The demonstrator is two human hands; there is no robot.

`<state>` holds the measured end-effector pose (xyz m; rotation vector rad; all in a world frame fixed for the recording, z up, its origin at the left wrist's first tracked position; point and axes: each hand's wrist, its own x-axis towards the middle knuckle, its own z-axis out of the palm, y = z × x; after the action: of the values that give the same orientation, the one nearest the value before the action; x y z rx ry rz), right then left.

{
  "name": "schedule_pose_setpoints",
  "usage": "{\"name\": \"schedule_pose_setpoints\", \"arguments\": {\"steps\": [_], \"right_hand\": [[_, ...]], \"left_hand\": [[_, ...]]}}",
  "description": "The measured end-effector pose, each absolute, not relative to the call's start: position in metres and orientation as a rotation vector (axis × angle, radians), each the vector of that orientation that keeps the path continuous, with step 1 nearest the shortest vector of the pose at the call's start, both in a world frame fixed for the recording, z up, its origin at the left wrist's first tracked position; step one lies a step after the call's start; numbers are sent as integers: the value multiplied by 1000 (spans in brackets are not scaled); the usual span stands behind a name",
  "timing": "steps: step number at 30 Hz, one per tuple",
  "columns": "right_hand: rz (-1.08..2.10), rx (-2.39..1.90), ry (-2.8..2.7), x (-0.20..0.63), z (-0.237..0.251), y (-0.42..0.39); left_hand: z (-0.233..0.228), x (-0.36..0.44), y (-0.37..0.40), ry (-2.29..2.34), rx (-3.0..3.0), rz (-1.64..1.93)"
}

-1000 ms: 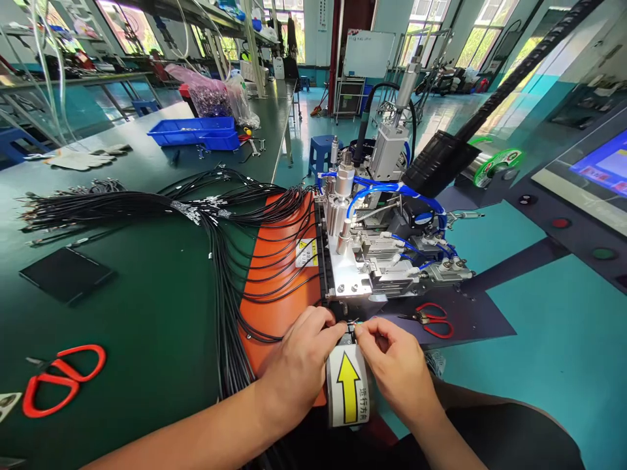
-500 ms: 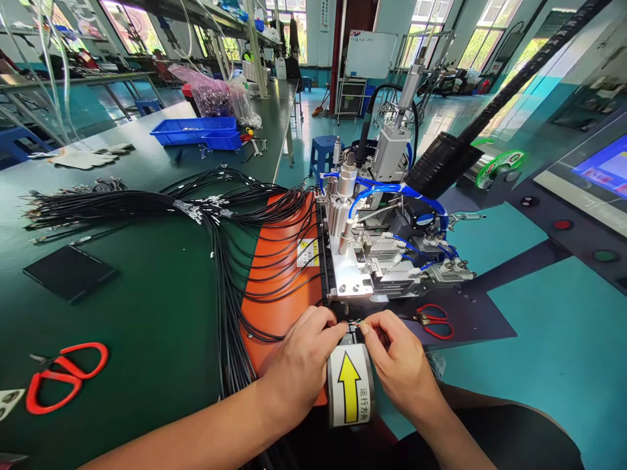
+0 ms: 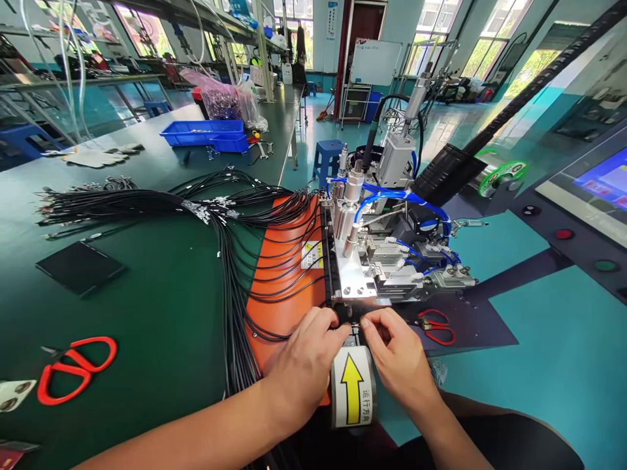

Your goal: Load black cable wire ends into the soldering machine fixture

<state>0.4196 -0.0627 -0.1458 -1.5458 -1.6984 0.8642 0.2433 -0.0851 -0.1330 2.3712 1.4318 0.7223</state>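
At the front of a metal bench machine (image 3: 353,267), my left hand (image 3: 308,352) is closed in a pinch on the end of a black cable (image 3: 269,335). My right hand (image 3: 398,352) meets it from the other side, thumb and forefinger pressed on the thin wires (image 3: 356,324) at the cable's tip. The fingers partly cover these wires. Just below both hands is a round housing (image 3: 353,388) bearing a yellow arrow. More black cables (image 3: 232,326) run in a bundle left of my left hand, their ends fanned over an orange panel (image 3: 281,261).
Red-handled scissors (image 3: 78,371) lie on the green table (image 3: 166,326) at left; smaller red-handled snips (image 3: 438,328) lie right of my right hand. A dark flat tray (image 3: 81,267) and blue bins (image 3: 203,135) stand farther back. A control panel (image 3: 588,222) juts in at right.
The view has shifted slightly, so everything sits a little farther right. Both hands stay at the machine's front, with the fingertips moved only slightly around the wires.
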Motion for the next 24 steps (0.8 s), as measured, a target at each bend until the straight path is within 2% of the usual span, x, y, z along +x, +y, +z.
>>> {"name": "schedule_pose_setpoints", "arguments": {"steps": [16,24], "right_hand": [[872,-1673,-1656,414,-151,-65],[1107,-1706,-1518,414,-148,-59]], "left_hand": [[-125,243,-89,1587,2526,373],[-114,242,-89,1613,2402,257]]}}
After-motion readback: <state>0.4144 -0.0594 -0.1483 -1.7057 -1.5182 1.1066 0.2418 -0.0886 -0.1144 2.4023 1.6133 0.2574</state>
